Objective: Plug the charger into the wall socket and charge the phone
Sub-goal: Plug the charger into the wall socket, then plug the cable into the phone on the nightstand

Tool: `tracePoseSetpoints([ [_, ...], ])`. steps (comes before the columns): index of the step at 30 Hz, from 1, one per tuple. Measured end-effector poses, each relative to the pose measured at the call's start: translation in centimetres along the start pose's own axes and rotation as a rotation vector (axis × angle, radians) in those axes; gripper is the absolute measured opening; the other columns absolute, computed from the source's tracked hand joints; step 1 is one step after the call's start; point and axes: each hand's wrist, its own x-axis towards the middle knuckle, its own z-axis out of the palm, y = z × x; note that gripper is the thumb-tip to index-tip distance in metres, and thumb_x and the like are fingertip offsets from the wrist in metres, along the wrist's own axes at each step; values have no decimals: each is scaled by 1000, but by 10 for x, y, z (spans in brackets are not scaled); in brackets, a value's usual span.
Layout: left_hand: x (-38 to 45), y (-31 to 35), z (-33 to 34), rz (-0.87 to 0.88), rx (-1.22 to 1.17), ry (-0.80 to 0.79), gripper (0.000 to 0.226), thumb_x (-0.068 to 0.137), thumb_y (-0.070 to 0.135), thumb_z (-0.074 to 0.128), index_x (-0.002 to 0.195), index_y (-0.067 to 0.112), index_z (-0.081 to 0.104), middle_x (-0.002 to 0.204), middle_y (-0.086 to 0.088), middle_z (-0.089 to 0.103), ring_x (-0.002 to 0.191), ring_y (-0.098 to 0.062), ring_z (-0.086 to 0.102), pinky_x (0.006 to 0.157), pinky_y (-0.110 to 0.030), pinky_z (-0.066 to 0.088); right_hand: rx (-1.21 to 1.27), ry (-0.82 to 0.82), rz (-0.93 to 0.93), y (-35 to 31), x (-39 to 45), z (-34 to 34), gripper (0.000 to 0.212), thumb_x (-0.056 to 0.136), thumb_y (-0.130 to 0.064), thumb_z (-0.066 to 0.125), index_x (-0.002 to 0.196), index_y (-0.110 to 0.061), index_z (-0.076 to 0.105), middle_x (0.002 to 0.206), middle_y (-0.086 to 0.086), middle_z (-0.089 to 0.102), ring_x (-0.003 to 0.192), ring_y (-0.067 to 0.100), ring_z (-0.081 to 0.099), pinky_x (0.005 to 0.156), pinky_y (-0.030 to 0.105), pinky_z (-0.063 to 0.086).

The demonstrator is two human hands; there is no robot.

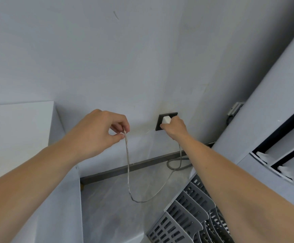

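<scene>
A dark wall socket [160, 124] is set low in the pale wall. My right hand [175, 128] grips the white charger [166, 119] and holds it against the socket face. A thin grey charging cable [127, 165] hangs from under that hand, loops down near the floor and rises to my left hand [101, 131], which pinches its free end between thumb and fingers, left of the socket. No phone is in view.
A white cabinet [19, 128] stands at the left. A grey slotted file rack [192, 214] sits at the lower right under my right forearm. A tall white appliance [269, 109] fills the right side. A thick grey cord [173, 164] lies by the dark skirting board.
</scene>
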Motion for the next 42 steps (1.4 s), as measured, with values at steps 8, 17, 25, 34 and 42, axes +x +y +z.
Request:
tracePoseSetpoints([
  [8, 1, -3, -3, -8, -35, 17, 20, 86, 13, 76, 84, 33, 73, 82, 15, 75, 88, 3, 71, 79, -21, 52, -23, -11, 24, -6, -5, -3, 43, 89, -30, 73, 119, 0, 60, 111, 15, 66, 103, 36, 66, 88, 45, 59],
  [17, 1, -6, -6, -44, -88, 24, 19, 81, 12, 80, 82, 30, 74, 82, 7, 77, 81, -2, 74, 82, -24, 57, -138, 25, 27, -11, -24, -7, 52, 89, -47, 70, 118, -6, 61, 109, 9, 65, 99, 33, 69, 83, 45, 62],
  [25, -2, -4, -8, -22, -115, 24, 14, 83, 12, 78, 83, 26, 75, 80, 3, 78, 80, -10, 75, 85, -33, 59, -49, 267, -394, -44, -95, -1, 39, 92, -28, 70, 126, -12, 59, 126, 8, 54, 118, 23, 51, 95, 35, 51],
  [34, -31, 19, -27, 78, -142, 123, 11, 85, 8, 72, 88, 18, 76, 84, 6, 77, 83, -7, 73, 84, -27, 57, 857, -309, -77, -117, -217, -3, 20, 105, -16, 55, 122, -10, 65, 97, 13, 79, 91, 26, 77, 88, 37, 62],
  [42, -85, 13, -94, 67, -134, 124, 23, 92, 7, 67, 109, 22, 73, 96, 7, 77, 99, -5, 71, 73, -10, 48, 939, -295, -79, -170, -272, -5, 19, 103, -13, 58, 102, -4, 75, 74, 4, 61, 71, 17, 57, 62, 29, 47],
])
